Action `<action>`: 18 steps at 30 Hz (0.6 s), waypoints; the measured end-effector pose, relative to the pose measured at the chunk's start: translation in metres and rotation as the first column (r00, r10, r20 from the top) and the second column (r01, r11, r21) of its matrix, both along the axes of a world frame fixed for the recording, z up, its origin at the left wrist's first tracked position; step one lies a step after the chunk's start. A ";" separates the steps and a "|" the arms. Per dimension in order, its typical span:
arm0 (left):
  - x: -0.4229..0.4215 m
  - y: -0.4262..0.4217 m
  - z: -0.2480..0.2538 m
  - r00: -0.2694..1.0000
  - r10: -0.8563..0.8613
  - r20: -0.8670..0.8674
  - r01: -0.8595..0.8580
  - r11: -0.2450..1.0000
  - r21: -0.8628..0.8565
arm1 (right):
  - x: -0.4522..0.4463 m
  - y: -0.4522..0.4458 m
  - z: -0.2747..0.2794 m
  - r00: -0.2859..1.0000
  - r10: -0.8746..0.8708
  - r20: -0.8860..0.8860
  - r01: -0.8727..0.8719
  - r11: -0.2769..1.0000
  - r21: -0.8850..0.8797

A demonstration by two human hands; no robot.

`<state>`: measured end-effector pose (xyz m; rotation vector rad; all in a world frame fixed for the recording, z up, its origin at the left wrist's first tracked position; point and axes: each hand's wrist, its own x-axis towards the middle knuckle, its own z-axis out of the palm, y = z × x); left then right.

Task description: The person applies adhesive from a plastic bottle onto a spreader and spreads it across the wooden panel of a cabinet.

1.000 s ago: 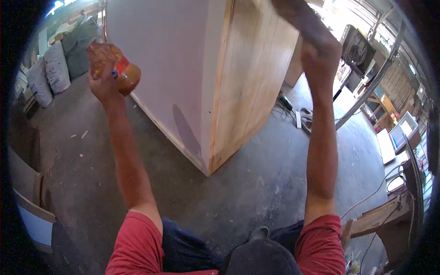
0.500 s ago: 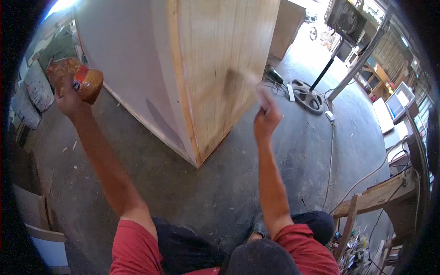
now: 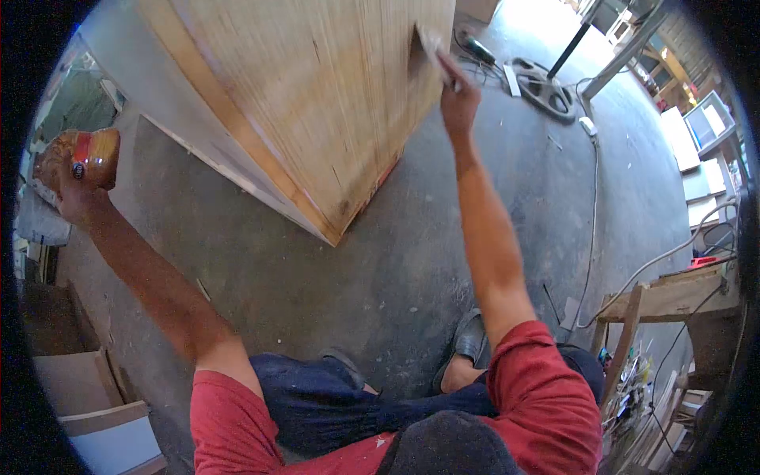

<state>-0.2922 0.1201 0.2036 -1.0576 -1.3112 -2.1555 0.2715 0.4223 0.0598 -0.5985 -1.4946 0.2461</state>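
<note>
My left hand [image 3: 81, 196] is closed round a plastic jar [image 3: 101, 152] with amber-brown contents and a red and yellow label, held out at the left, away from the panel. My right hand [image 3: 461, 101] grips the reddish handle of a paintbrush [image 3: 431, 43], slightly smeared by motion. The brush's dark end is at the pale wood-grained side [image 3: 317, 87] of a large upright cabinet, near its right edge. A lighter wooden strip [image 3: 214, 95] runs down the cabinet's corner, beside a grey-white face [image 3: 119, 47].
A green power tool [image 3: 477, 49] and a round black base [image 3: 542, 91] stand on the grey floor beyond the cabinet. A cable [image 3: 595, 206] crosses the floor at right. A wooden bench [image 3: 665, 297] is at lower right, boards [image 3: 103, 419] at lower left.
The cabinet appears higher and tilted as the view shifts. My right hand has moved up with the brush along the wooden side; my left hand and the jar appear lower and further left.
</note>
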 end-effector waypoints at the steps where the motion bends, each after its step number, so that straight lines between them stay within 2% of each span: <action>1: 0.006 0.000 0.001 0.999 0.026 0.036 -0.025 0.999 -0.042 | 0.002 -0.020 -0.039 0.998 -0.047 0.044 0.049 0.997 -0.062; 2: 0.012 0.001 0.002 0.996 0.052 0.070 -0.046 0.995 -0.086 | 0.004 -0.041 -0.077 0.992 -0.090 0.092 0.100 0.988 -0.118; 5: 0.016 0.001 0.003 0.990 0.069 0.121 -0.060 0.995 -0.083 | 0.009 -0.089 -0.144 0.995 -0.052 0.089 0.071 0.972 -0.225; 6: 0.017 0.000 0.004 0.989 0.062 0.133 -0.052 0.996 -0.075 | 0.013 -0.084 -0.158 0.995 -0.096 -0.020 0.084 0.943 -0.321; 7: 0.016 0.000 0.004 0.988 0.057 0.142 -0.047 0.996 -0.075 | 0.019 -0.083 -0.165 0.981 -0.150 -0.121 0.086 0.903 -0.420; 9: 0.014 -0.001 0.006 0.986 0.057 0.158 -0.047 0.996 -0.070 | 0.033 -0.042 -0.155 0.954 -0.290 -0.076 0.252 0.913 -0.321; 11: 0.010 -0.002 0.009 0.983 0.057 0.175 -0.045 0.996 -0.072 | 0.047 0.010 -0.147 0.917 -0.389 0.087 0.382 0.797 -0.468; 13: 0.006 -0.003 0.011 0.981 0.059 0.187 -0.044 0.996 -0.080 | 0.050 0.043 -0.132 0.903 -0.409 0.132 0.412 0.737 -0.536; 14: 0.005 -0.003 0.012 0.978 0.063 0.196 -0.047 0.995 -0.086 | 0.050 0.053 -0.142 0.904 -0.406 0.134 0.408 0.726 -0.553; 16: 0.003 -0.001 0.017 0.974 0.065 0.219 -0.045 0.994 -0.096 | 0.047 0.053 -0.158 0.987 -0.096 -0.126 0.025 0.880 -0.474; 17: 0.002 0.001 0.019 0.969 0.067 0.238 -0.046 0.995 -0.093 | 0.038 0.043 -0.173 0.977 -0.056 -0.207 -0.040 0.902 -0.431; 18: 0.001 0.001 0.021 0.964 0.078 0.255 -0.054 0.994 -0.098 | 0.031 0.019 -0.175 0.975 -0.060 -0.213 -0.043 0.893 -0.447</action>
